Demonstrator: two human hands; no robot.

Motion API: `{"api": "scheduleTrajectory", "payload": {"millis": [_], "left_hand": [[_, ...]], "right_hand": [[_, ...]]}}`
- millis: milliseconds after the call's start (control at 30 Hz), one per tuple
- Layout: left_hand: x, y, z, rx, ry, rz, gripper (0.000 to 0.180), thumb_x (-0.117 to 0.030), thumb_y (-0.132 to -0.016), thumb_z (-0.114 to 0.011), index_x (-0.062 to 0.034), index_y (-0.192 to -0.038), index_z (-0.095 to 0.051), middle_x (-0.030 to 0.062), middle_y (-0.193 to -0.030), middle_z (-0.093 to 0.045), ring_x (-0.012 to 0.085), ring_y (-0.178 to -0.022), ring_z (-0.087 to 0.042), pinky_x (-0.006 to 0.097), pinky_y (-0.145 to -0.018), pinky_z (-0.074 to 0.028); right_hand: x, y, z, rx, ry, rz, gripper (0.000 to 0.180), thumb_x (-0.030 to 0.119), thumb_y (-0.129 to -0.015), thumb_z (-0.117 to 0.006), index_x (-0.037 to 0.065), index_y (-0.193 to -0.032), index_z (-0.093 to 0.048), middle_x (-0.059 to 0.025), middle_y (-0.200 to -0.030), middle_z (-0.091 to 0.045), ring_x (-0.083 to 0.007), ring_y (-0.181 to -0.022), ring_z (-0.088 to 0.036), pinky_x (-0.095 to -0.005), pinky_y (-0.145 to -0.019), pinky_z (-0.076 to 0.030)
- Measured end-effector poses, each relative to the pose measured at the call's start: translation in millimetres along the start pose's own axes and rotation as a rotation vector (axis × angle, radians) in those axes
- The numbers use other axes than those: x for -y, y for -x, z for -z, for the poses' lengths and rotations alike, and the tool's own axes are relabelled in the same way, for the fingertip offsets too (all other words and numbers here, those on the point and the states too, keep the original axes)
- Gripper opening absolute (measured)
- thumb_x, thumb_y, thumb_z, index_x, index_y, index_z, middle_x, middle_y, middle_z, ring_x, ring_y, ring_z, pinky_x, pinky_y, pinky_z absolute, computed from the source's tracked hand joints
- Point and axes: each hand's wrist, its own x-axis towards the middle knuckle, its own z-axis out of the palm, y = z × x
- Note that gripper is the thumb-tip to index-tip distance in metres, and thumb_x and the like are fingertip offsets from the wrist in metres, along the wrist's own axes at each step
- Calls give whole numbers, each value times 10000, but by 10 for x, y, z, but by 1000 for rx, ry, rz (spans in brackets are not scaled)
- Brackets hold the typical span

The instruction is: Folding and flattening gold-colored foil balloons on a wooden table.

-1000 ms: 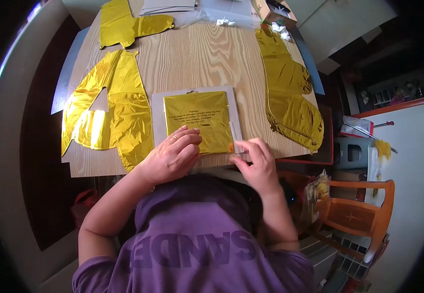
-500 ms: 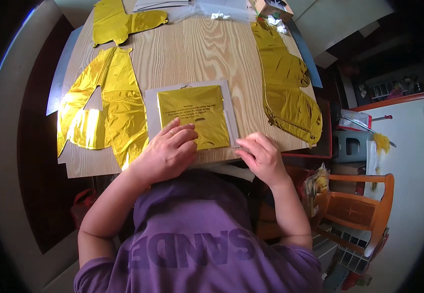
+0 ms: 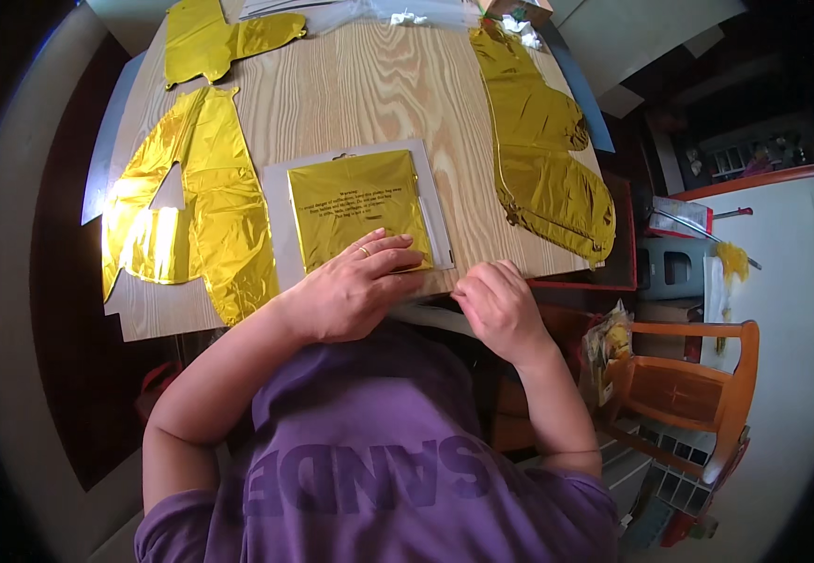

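A flat package (image 3: 337, 202) lies near the table's front edge. It holds a folded gold foil sheet with dark print, backed by a pale card with a hanging slot at the top. My left hand (image 3: 360, 291) rests across its lower part, fingers stretched out over the foil. Just past the package's lower right corner, my right hand (image 3: 503, 305) is closed in a pinch at the table edge. Whatever lies between its fingertips is too small to make out. Left of the package is a flat, A-shaped gold foil balloon (image 3: 233, 206).
Another flat gold foil balloon (image 3: 534, 131) lies along the table's right side, and a third (image 3: 199, 47) at the far left. Crumpled white pieces (image 3: 407, 18), clear plastic and a small box (image 3: 527, 11) sit at the far edge. A wooden chair (image 3: 679, 392) stands to the right.
My left hand has slid right across the lower part of the package, its fingers flatter. My right hand's fingers have drawn tighter into a pinch. The view has shifted slightly.
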Motion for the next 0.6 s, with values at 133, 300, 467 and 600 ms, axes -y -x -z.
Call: {"api": "scheduleTrajectory", "payload": {"millis": [133, 300, 467, 600], "left_hand": [[-1, 9, 21, 12, 16, 5, 352, -44, -850, -649, -46, -1201, -666, 158, -1346, -568, 380, -1326, -495, 523, -1147, -362], [7, 8, 4, -6, 18, 0, 422, -47, -819, -625, -61, -1240, -651, 150, -1343, -567, 367, -1329, -486, 504, -1159, -353], [7, 5, 0, 4, 10, -6, 430, -54, -813, -634, -57, -1243, -652, 153, -1346, -567, 367, -1330, -487, 505, -1160, -352], [36, 29, -3, 14, -1, -17, 409, -76, -830, -639, -46, -1238, -651, 156, -1348, -566, 366, -1336, -484, 513, -1163, -346]], "right_hand": [[91, 40, 51, 19, -91, -13, 181, 8, -778, -741, 55, -878, -597, -81, -865, -571, -282, -817, -596, -390, -773, -465], [47, -72, 128, 17, -50, -100, 226, 42, -773, -764, 46, -941, -613, -91, -915, -580, -286, -864, -600, -404, -794, -471], [-28, -73, 44, 129, 30, 34, 183, 69, -803, -738, 42, -914, -596, -96, -886, -552, -290, -832, -577, -407, -794, -461], [154, 38, 72, 226, -184, 60, 159, 69, -801, -739, 60, -867, -595, -89, -864, -550, -281, -816, -573, -403, -776, -459]]}}
